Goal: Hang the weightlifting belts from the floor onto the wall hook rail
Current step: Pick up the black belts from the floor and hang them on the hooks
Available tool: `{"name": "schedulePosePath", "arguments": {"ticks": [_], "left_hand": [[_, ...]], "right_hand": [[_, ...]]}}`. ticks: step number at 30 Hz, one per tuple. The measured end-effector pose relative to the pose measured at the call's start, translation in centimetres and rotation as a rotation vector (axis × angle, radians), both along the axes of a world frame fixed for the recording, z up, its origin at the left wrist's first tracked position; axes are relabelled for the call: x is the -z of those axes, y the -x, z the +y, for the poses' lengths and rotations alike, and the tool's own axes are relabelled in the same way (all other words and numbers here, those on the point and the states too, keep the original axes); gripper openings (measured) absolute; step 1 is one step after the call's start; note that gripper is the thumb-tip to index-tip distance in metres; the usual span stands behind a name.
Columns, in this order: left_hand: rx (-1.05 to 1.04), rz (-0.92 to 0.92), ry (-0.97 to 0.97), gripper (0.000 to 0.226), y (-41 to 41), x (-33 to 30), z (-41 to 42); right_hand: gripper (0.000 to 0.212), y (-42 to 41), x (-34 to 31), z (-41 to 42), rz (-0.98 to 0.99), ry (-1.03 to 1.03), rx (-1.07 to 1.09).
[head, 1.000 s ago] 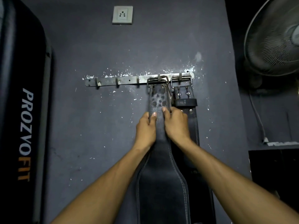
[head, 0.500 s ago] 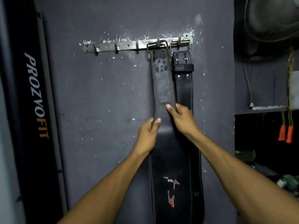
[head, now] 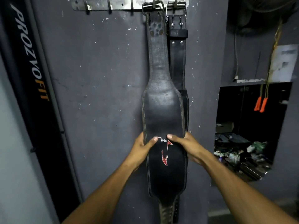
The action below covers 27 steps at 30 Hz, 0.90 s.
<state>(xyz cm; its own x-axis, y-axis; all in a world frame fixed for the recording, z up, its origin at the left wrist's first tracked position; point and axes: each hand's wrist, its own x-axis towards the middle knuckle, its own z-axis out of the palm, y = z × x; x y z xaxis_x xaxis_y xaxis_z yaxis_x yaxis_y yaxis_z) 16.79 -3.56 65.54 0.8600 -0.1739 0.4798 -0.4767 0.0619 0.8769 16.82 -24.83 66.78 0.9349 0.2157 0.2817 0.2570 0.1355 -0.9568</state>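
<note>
Left hand point(head: 142, 149) and right hand point(head: 186, 146) extended forward, thumbs pointing inward.

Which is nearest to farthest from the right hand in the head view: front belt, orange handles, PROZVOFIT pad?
From the right hand:
1. Front belt: gripped at its wide section.
2. Orange handles: hanging to the right.
3. PROZVOFIT pad: far left, beyond the left hand.

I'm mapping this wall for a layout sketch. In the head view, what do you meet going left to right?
Black padded mat → front belt → rear belt → orange rope handles
</note>
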Motion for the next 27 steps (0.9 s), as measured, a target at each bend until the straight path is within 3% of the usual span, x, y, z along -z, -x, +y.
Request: {"name": "schedulePosePath", "arguments": {"ticks": [4, 8, 11, 13, 17, 20, 23, 27], "left_hand": [[-0.013, 0.094, 0.090, 0.027, 1.1, 3.3, -0.1], [0.031, 0.168, 0.147, 0.045, 2.6, 5.1, 0.3], [0.011, 0.297, 0.037, 0.043, 4.7, 9.6, 0.1], [-0.031, 0.389, 0.088, 0.033, 6.1, 11.8, -0.7], [-0.079, 0.388, 0.096, 0.032, 8.4, 13.2, -1.2], [-0.058, 0.447, -0.032, 0.040, 10.4, 15.8, -1.5], [-0.120, 0.478, 0.055, 0.035, 11.9, 17.7, -2.8], [-0.159, 0.466, 0.055, 0.042, 13.1, 19.4, -3.8]], "right_hand": [[0.032, 1.0, 2.4, 1.1, -0.002, -0.046, 0.165], [0.041, 2.3, 5.0, 0.4, 0.061, -0.018, -0.002], [0.025, 4.3, 9.6, 1.0, 0.026, 0.040, 0.178], [0.021, 5.3, 11.1, 1.4, 0.003, -0.014, 0.274], [0.043, 6.9, 12.7, -0.2, 0.047, 0.043, 0.108], [0.035, 8.6, 15.6, -1.6, 0.117, 0.102, 0.101], [0.026, 9.2, 16.7, -2.1, 0.124, 0.055, 0.154], [0.042, 10.0, 17.7, -3.1, 0.185, 0.141, 0.059]]}}
